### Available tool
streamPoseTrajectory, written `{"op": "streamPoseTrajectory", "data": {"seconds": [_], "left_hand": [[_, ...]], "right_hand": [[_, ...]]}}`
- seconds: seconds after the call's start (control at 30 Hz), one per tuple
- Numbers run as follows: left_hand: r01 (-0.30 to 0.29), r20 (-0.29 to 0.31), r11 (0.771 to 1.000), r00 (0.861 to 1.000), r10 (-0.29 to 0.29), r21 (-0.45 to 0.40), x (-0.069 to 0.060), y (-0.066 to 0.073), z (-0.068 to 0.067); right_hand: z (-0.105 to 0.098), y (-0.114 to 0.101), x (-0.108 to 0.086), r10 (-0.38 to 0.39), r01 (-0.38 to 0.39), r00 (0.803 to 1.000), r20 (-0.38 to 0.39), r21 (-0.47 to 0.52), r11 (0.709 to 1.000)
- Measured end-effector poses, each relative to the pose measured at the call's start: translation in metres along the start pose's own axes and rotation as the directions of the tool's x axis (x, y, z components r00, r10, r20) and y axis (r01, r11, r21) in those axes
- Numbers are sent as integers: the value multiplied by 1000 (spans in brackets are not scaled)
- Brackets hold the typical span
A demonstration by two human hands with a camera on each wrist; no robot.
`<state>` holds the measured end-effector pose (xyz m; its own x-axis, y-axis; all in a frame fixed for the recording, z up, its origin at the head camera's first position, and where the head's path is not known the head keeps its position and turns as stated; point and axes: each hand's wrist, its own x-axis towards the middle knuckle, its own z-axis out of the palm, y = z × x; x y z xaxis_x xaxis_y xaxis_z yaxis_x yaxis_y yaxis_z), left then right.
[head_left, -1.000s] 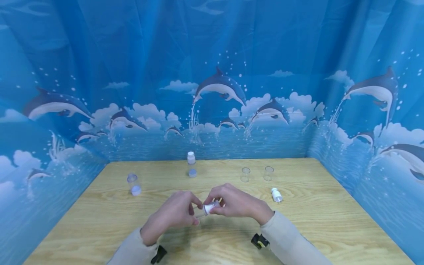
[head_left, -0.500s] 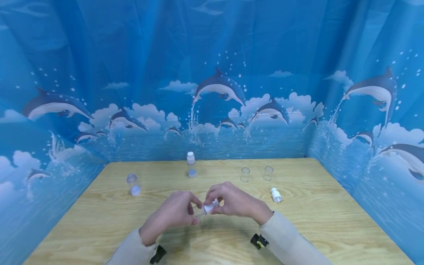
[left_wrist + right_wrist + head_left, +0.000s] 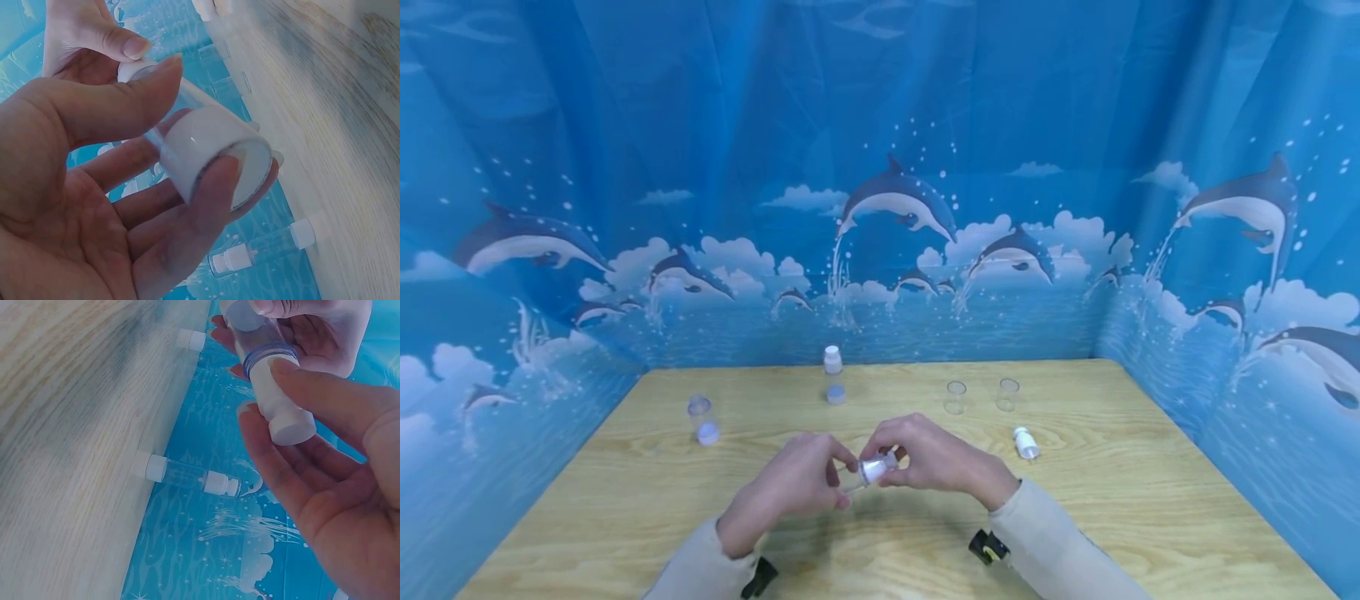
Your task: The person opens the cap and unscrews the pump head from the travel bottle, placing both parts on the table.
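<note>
Both hands hold one small clear bottle [image 3: 258, 339] with a white base [image 3: 203, 147], tilted above the table. My left hand [image 3: 797, 473] grips it round the base end; in the left wrist view the thumb lies along the clear side and a fingertip touches the bottom. At the other end, my right hand [image 3: 931, 457] pinches a white pump top [image 3: 272, 390] between thumb and fingers. The top sits at the bottle's mouth, where a clear ring shows. Whether it is fully seated cannot be told.
A bottle with a white top [image 3: 832, 359] stands at the back edge. Left of the hands is a topless clear bottle [image 3: 699, 407]. Two clear caps [image 3: 955, 397] stand at the back right, and another white pump top [image 3: 1025, 443] lies nearer on the wooden table [image 3: 1112, 500].
Both hands stay in nearly the same place with the bottle between them. My right fingers shift slightly on the white pump top.
</note>
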<state>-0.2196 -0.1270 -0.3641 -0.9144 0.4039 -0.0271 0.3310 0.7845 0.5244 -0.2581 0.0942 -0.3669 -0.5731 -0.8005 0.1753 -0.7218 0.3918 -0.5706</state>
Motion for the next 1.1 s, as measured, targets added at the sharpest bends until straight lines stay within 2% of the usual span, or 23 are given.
{"op": "streamPoseTrajectory", "data": {"seconds": [0.17, 0.33, 0.6, 0.83, 1.1], "left_hand": [[1, 4, 1000, 1000, -1, 3, 1, 0, 1], [-5, 11, 1000, 1000, 5, -1, 1, 0, 0], [0, 15, 1000, 1000, 0, -5, 1, 0, -1], [1, 1, 1000, 1000, -1, 3, 0, 0, 0], [-11, -10, 1000, 1000, 11, 5, 0, 0, 0]], "right_hand": [[-2, -1, -1, 52, -53, 998, 26, 29, 998], [-4, 0, -1, 72, -74, 997, 42, 59, 995], [-5, 4, -3, 31, -32, 998, 50, 9, 999], [-4, 3, -3, 57, -58, 996, 69, 14, 998], [-2, 3, -2, 37, -38, 997, 62, 14, 999]]}}
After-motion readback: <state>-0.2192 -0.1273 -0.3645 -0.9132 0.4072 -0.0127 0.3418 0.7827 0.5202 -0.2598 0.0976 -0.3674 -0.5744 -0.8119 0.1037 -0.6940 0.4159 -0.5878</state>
